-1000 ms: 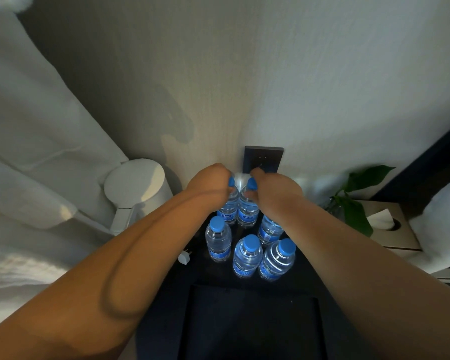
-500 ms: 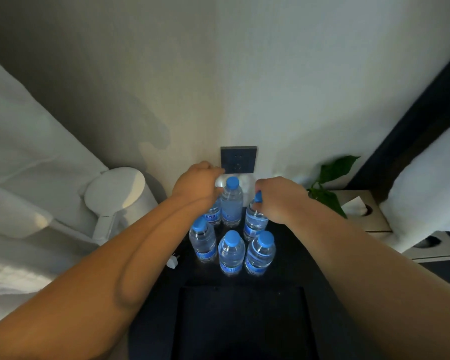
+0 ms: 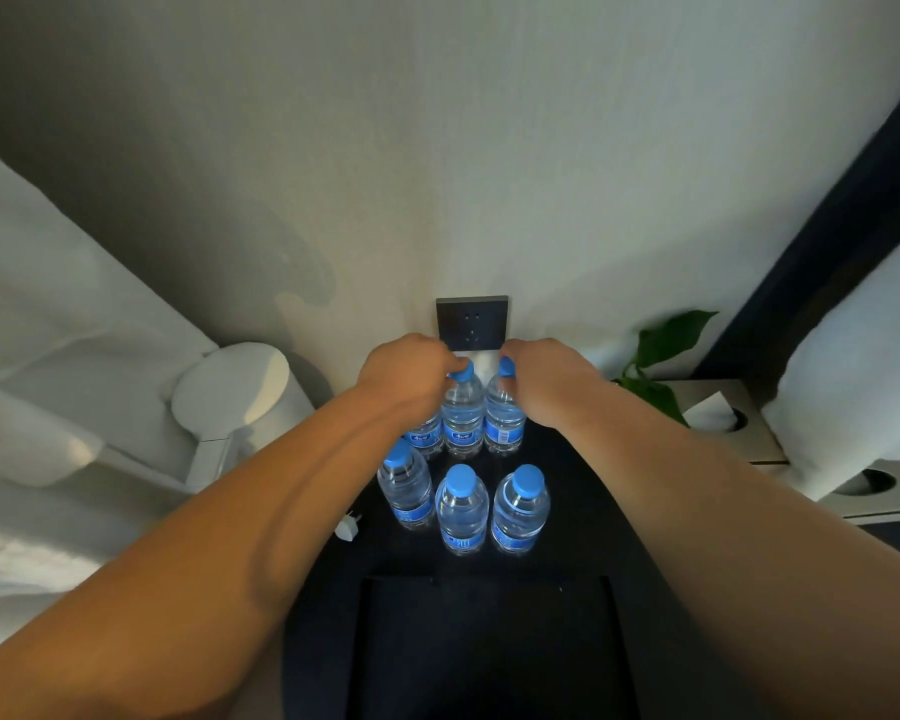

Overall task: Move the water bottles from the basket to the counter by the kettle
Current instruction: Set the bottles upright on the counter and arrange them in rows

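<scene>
6 water bottles (image 3: 461,511) are standing upright on the dark tabletop (image 3: 585,511) at centre frame, in 2 rows of 3, just right of the white kettle (image 3: 235,392). The left hand (image 3: 406,374) is pinching the blue cap of the back row's middle bottle (image 3: 462,418). The right hand (image 3: 546,379) is closing its grip round the cap of the back-right bottle (image 3: 504,423).

Both bottles appear to be resting on the tabletop, so I am judging this the setting-down step, with the task well along. Next, each grip is going to need to let go and rise straight up, because the neighbouring bottles are standing touching or just beside.

The wall (image 3: 437,174) and its socket (image 3: 471,322) are closing off the back. A loose plug (image 3: 345,528) is lying at the group's lower left. Open room is lying toward the bottom of the frame.
</scene>
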### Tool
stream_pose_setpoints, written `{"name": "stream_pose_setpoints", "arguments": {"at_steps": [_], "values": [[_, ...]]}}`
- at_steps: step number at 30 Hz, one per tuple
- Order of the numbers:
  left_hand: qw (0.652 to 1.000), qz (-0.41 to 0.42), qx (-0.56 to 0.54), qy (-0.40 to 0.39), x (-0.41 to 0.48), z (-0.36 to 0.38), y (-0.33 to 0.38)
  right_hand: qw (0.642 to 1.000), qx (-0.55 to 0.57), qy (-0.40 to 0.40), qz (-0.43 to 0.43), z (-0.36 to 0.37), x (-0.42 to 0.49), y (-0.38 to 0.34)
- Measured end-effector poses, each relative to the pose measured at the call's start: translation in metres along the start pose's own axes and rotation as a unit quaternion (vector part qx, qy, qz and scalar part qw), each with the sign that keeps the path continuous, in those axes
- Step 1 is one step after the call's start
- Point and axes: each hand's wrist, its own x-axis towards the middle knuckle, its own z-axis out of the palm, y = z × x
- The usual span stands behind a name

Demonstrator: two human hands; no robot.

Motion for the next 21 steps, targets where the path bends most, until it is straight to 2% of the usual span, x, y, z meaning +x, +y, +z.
{"name": "stream_pose_setpoints", "arguments": {"at_steps": [8,14,21], "values": [[1.0,-0.017,0.0,-0.001,0.003,0.008,-0.001,0.998,-0.059,-0.033,-0.006,-0.002,0.013,0.002],[0.999,-0.029,0.016,0.01,0.001,0.009,0.001,0.999,-0.033,-0.025,0.035,-0.006,0.015,-0.005],[0.998,-0.048,0.026,0.008,0.001,0.01,0.004,0.997,-0.075,-0.018,-0.024,-0.005,0.001,-0.003]]}}
